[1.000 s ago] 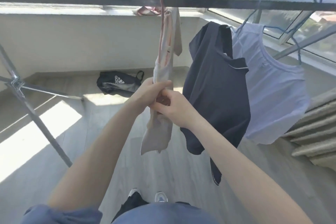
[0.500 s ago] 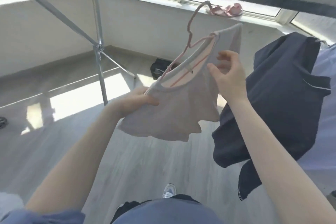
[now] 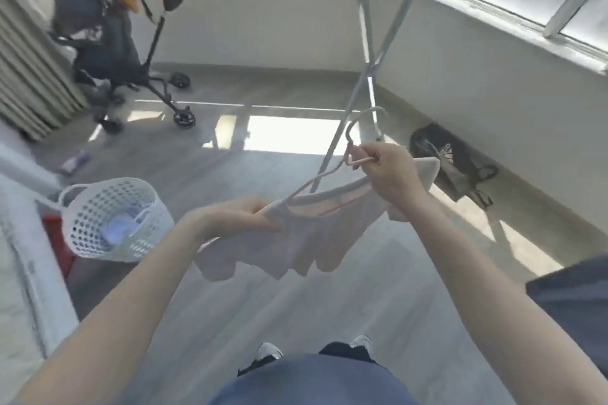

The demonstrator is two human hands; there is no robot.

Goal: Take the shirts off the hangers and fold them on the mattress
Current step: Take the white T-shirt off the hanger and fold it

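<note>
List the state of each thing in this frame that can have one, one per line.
Pale shirt: still on its hanger, off the rack, held in the air.
Pink hanger: inside the shirt's neck, hook free.
Left hand: closed on the shirt's shoulder.
Right hand: closed on the hanger near its hook.
White basket: tilted beside the mattress edge, something pale inside.
Stroller: standing, orange cloth on top.
Black bag: lying on the floor.

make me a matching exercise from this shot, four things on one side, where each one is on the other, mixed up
Things:
1. shirt
2. basket
3. stroller
4. black bag

Places:
A. on the floor below the right-hand windows
B. upper left, by the curtain
C. between both hands, on a pink hanger
D. on the floor at left, near the mattress

Pairs: 1-C, 2-D, 3-B, 4-A
</note>
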